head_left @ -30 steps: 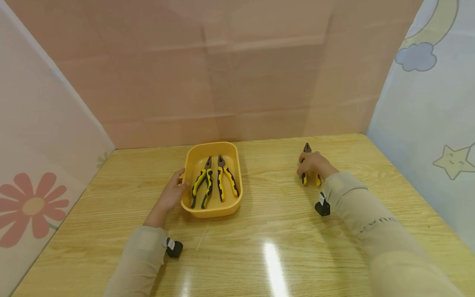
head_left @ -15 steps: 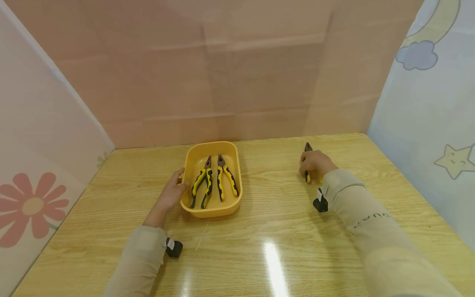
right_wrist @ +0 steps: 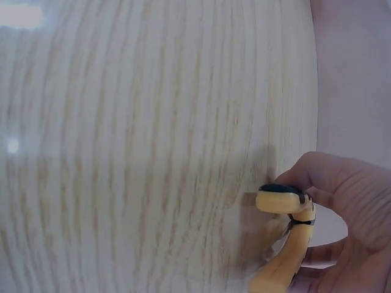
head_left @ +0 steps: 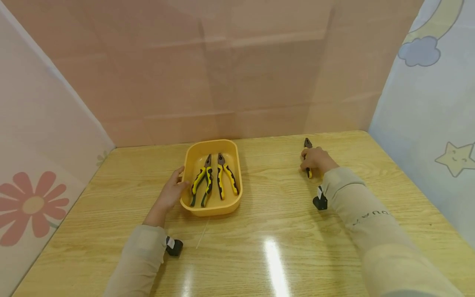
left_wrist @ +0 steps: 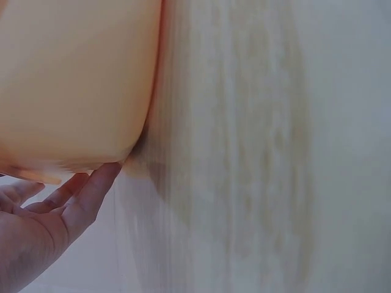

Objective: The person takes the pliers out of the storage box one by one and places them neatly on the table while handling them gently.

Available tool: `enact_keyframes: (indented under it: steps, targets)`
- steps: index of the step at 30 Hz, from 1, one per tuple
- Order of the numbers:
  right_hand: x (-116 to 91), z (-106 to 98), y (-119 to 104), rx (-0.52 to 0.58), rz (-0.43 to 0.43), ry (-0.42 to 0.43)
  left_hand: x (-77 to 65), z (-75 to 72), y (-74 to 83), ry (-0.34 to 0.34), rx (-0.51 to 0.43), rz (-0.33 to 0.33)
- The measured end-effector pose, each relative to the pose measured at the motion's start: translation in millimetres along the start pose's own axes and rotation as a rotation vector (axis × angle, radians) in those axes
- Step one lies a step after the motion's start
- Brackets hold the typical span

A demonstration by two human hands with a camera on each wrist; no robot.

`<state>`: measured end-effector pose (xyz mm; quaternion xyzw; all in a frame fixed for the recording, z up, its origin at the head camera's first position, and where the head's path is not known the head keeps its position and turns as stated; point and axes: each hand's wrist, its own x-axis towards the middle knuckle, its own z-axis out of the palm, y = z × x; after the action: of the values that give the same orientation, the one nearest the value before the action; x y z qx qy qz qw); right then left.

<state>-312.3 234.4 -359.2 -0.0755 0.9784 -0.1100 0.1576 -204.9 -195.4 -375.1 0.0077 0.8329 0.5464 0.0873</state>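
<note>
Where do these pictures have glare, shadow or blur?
Head view: a bright streak of glare on the tabletop, near the picture's bottom edge; left wrist view: dim, with the tabletop's grain smeared beside the yellow tray; right wrist view: glare at top left, and a shadow beside the pliers in the right hand.

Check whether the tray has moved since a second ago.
No: against the table's back edge, the tray shows no shift sideways, nearer or farther.

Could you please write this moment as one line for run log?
left hand: touching side of yellow tray | right hand: gripping pliers, right of tray | inside tray: left-side pliers, right-side pliers
</note>
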Motion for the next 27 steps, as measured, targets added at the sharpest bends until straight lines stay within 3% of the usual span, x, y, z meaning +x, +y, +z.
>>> enact_keyframes:
  steps: [5, 11, 18, 27]
  targets:
    - [14, 8, 14, 0.003, -0.009, 0.013, -0.8, -0.5, 0.5, -0.001, 0.003, 0.002]
    - [2, 4, 1, 0.012, 0.039, 0.002, -1.2, -0.9, 0.8, -0.002, 0.007, 0.006]
    - [-1, 8, 2, -0.026, -0.014, 0.02, -3.5, -1.4, 1.5, -0.002, 0.012, -0.003]
    - [0, 11, 4, 0.022, -0.002, 0.032, -4.2, -2.0, 1.6, -0.004, 0.002, 0.004]
